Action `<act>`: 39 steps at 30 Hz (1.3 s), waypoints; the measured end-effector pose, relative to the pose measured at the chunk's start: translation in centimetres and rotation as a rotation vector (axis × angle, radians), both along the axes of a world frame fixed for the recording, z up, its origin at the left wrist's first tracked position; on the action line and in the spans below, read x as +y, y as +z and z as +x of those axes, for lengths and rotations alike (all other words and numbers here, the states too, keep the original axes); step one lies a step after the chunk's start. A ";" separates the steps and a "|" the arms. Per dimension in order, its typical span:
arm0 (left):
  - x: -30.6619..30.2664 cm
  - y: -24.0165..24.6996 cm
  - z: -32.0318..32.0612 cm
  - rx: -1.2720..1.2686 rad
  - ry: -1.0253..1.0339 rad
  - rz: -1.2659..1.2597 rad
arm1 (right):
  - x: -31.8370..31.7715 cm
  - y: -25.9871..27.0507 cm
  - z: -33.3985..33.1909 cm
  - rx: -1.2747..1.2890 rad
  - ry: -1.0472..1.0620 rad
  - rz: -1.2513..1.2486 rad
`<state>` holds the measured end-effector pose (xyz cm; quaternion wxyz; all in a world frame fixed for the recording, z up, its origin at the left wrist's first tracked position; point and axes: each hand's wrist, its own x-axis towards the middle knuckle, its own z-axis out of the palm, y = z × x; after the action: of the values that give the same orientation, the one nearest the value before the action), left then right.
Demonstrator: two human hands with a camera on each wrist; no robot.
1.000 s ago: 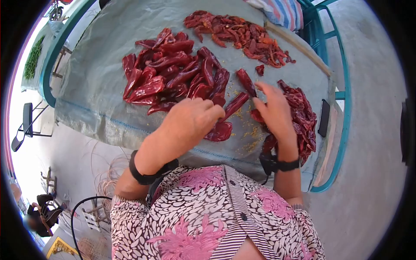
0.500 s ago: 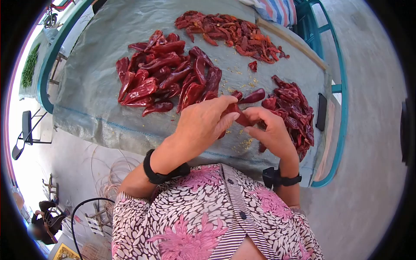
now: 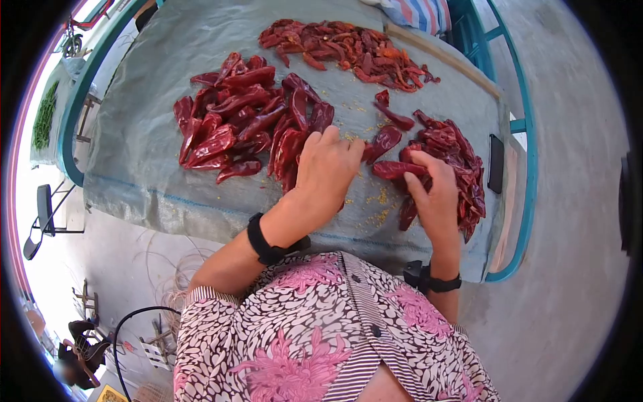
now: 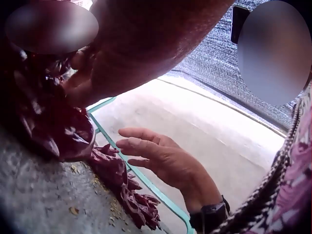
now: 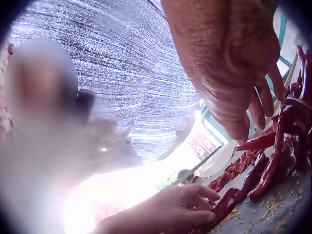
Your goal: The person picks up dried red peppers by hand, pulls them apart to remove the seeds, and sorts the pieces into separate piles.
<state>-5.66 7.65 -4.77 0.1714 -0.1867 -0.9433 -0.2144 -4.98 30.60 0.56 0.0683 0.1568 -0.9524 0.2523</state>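
Glossy dark-red chili peppers form a large pile [image 3: 234, 114] in the middle left of the covered table in the head view. My left hand [image 3: 328, 171] is at the pile's right edge, its fingers bent down on a chili pepper [image 5: 226, 202] that shows past the fingertips in the right wrist view. Between the thumb and fingers of my right hand [image 3: 437, 194] is another red chili pepper [image 3: 395, 169], held beside the right-hand pile of wrinkled, flattened peppers [image 3: 462, 161]. Loose peppers [image 3: 386, 141] lie between the two hands.
Smaller, lighter-red peppers [image 3: 348, 50] are spread at the back of the table. A dark phone-like slab [image 3: 495, 164] lies by the right edge, inside the teal frame [image 3: 529, 134]. Yellow seeds [image 3: 380, 208] dot the grey sheet [image 3: 147, 141]. A striped bag [image 3: 418, 15] sits behind.
Both hands came together on one pepper, then parted. The left returned to the big pile; the right moved slightly right with a pepper. More loose peppers now lie between the piles.
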 end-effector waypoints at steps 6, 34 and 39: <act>-1.4 2.5 0.9 -0.123 -0.147 0.431 | -3.8 -0.2 0.0 -0.288 -0.034 -0.516; -2.5 0.7 5.0 -0.163 -0.106 0.303 | -3.9 -0.8 2.3 -0.303 0.309 -0.403; -3.0 1.2 5.1 -0.198 0.084 0.249 | -2.1 -0.1 2.0 -0.184 0.105 -0.346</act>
<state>-0.55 4.68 -3.54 0.1081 -0.1021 -0.9287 -0.3398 -2.96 28.52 0.49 -0.0065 0.1687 -0.8876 0.4286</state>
